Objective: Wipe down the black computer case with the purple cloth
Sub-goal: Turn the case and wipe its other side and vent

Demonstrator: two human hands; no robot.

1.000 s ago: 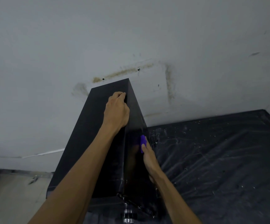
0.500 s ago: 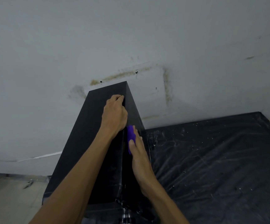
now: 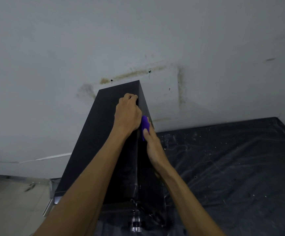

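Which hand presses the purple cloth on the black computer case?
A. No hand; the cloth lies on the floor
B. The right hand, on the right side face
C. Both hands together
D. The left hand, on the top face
B: the right hand presses the purple cloth against the computer case side, while the left hand grips the top edge.

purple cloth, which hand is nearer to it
Right. The right hand presses the purple cloth against the side of the black computer case. The left hand grips the case's top edge just beside the cloth.
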